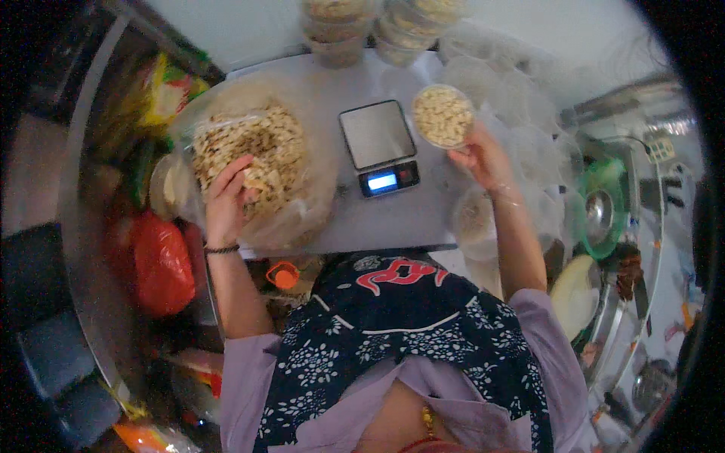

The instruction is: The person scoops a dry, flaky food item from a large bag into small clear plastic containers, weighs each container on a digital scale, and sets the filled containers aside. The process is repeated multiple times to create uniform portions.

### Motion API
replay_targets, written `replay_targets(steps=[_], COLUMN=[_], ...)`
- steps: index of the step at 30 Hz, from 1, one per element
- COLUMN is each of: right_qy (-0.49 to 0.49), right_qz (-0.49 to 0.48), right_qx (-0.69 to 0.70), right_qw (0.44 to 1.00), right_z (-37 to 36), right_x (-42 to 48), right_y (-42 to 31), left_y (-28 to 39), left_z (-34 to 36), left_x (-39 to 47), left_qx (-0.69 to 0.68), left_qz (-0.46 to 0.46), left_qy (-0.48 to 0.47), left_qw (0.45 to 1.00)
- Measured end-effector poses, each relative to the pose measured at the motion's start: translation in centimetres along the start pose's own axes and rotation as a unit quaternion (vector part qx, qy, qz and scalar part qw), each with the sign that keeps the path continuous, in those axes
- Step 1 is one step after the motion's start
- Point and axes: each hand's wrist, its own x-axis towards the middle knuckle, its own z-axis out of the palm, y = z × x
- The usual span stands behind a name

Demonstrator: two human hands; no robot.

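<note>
My right hand point(484, 156) grips the side of a round clear plastic tub point(443, 116) filled with pale, nut-like pieces. The tub is held just right of a small digital kitchen scale point(378, 136), apart from it. Nothing rests on the scale's metal plate, and its display is lit. At left, a large clear plastic bag point(320, 198) stands wide open, holding a heap of pale and brown nut-like pieces point(277, 133). My left hand point(229, 189) reaches into it with curled fingers at the heap. Pale bits show by the thumb; blur hides whether they are held.
Stacks of filled tubs point(338, 34) stand along the table's back edge. Several clear tubs or lids point(527, 102) crowd the right side. A red plastic bag point(163, 266) sits at left, beside the table. Far right is a green basin point(606, 204).
</note>
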Motion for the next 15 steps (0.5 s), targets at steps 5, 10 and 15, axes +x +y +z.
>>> replay_targets(steps=[5,10,15], right_qy=[0.161,0.272,0.359], right_qz=[-0.125,-0.242,-0.264], right_qx=[-0.193,-0.66,-0.605], right_qw=[0.96,0.657,0.66], right_z=[-8.0,-9.3,-9.3], right_x=[-4.0,-4.3,-5.5], right_y=[-3.1,0.7,0.0], left_y=[3.7,6.6,3.3], left_z=[4.4,15.2,30.4], left_x=[-1.1,0.0,3.3], left_qx=[-0.008,-0.004,-0.057], left_qz=[0.031,0.03,-0.095], left_qy=[-0.087,-0.261,-0.424], left_qw=[0.996,0.965,0.899])
